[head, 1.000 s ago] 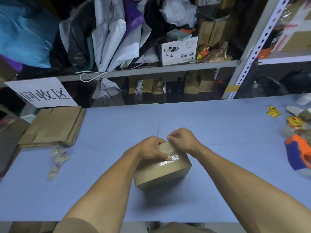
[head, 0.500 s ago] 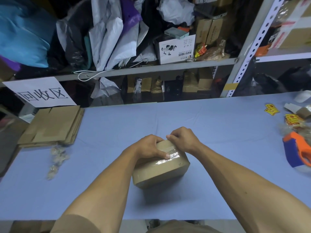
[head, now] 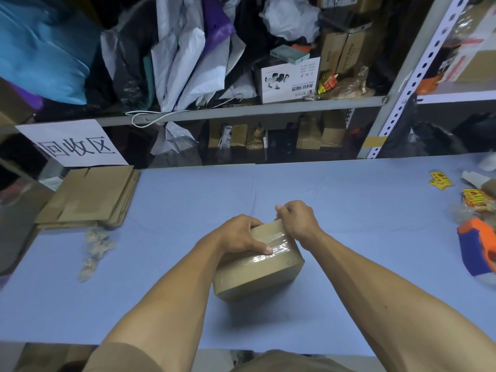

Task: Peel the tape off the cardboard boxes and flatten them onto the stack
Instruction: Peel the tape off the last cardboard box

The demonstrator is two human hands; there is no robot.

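Left hand (head: 241, 236) clamps the small brown taped cardboard box (head: 259, 267) mid-table while the right hand (head: 296, 220) pinches clear tape (head: 276, 244) at its far edge — best peeled low and steady, box pinned.

The box (head: 257, 267) sits on the worktop (head: 188, 200) at centre, with the left hand (head: 239, 234) on its top and the right hand (head: 296, 220) at its far edge. The flattened stack (head: 91, 197) lies at ten o'clock from it, the tape dispenser (head: 476, 245) at three o'clock, and the shelf (head: 241, 111) stands behind at twelve.
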